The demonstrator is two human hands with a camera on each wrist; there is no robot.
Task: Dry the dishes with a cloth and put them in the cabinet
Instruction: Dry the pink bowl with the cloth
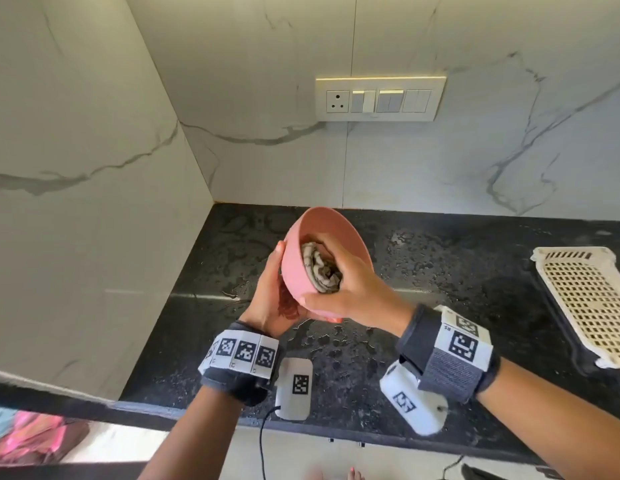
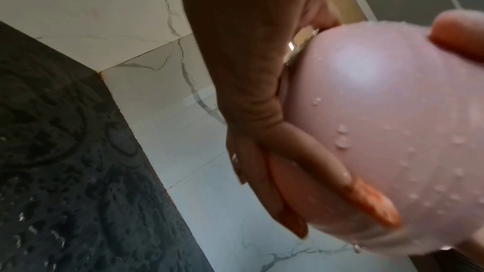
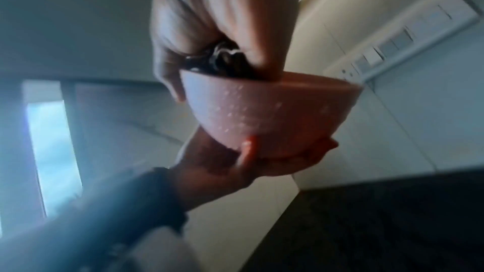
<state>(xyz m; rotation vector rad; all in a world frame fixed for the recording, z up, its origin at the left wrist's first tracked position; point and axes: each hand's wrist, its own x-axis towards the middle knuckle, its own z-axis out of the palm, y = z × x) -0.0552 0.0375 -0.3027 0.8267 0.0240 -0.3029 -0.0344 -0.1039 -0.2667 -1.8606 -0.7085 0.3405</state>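
From the head camera, the left hand (image 1: 272,299) cups a pink bowl (image 1: 322,233) from below, held tilted above the wet black worktop (image 1: 440,278). The right hand (image 1: 353,285) grips a bunched grey cloth (image 1: 319,270) inside the bowl, thumb on the outer wall. A cream perforated tray (image 1: 588,303) lies at the right.

The left wrist camera shows fingers (image 2: 327,164) curled against the bowl's droplet-covered underside (image 2: 393,111).

The right wrist camera, blurred, shows the right hand (image 3: 209,28) pressing the cloth (image 3: 222,63) into the bowl (image 3: 261,111), which the left hand (image 3: 248,162) holds underneath.
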